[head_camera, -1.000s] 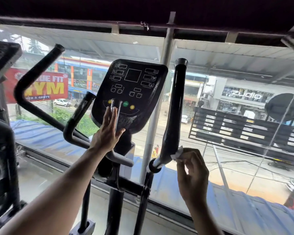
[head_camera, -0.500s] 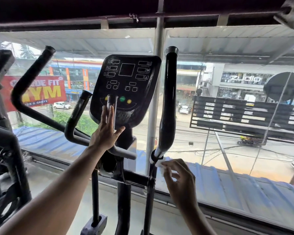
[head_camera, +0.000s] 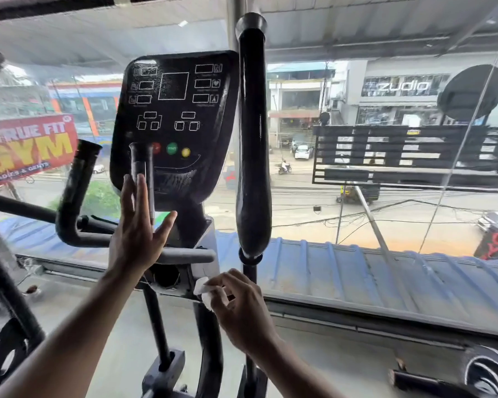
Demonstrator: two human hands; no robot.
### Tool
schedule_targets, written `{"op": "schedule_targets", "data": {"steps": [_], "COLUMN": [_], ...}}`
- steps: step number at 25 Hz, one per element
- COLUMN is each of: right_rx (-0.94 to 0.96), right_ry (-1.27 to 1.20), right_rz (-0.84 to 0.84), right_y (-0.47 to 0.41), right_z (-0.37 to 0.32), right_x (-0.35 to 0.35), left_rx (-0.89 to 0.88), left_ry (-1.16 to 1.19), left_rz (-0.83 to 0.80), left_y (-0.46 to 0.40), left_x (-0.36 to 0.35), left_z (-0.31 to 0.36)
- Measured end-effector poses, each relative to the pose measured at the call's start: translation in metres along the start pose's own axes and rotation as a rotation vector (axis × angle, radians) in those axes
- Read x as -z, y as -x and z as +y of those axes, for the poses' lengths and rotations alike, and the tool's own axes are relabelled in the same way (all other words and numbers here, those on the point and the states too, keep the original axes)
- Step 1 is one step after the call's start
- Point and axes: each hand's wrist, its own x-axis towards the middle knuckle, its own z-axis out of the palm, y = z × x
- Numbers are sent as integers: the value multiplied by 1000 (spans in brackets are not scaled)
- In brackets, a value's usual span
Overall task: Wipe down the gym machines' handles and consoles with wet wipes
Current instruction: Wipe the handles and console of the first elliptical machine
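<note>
Both hands are up at the elliptical: my right hand (head_camera: 243,310) pinches the white wet wipe (head_camera: 203,291) just below the foot of the tall right handle (head_camera: 253,139), while my left hand (head_camera: 138,228) rests flat, fingers straight, against the short inner grip (head_camera: 141,168) in front of the console (head_camera: 176,122). I judge the handle pass nearly finished. The wipe is bunched small, so it could slip from my fingers or skip patches, and the console's buttons (head_camera: 171,148) could get pressed under a careless swipe.

The right hand (head_camera: 242,308) pinches a wet wipe (head_camera: 202,289) below the tall handle (head_camera: 253,139). The left hand (head_camera: 137,234) (fingers straight) rests against the short handle (head_camera: 141,168).
</note>
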Motion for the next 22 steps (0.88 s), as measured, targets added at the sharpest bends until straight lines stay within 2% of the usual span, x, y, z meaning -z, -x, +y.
{"op": "schedule_targets", "data": {"steps": [4,7,17,20,22], "right_rx": [-44,-62,-113,-124,-112], "right_ry": [11,44,13,27,36], "right_rz": [-36,-54,82,157,185], "right_y": [-11,-15,-32,-37,-43], "right_z": [15,20,-18,-25,-24], "right_x": [-7,-14,-78,-81,-79], "left_rx": [16,-116,-262,-230,-130], "left_ry": [-11,-40,-211,-259,-175], "left_rz": [-25,-4,15,29,-12], "left_y": [-7,-23,-33,-61,-80], "left_x": [8,20,61,71,74], "left_z": [-7,-28,-98,-128,-143]}}
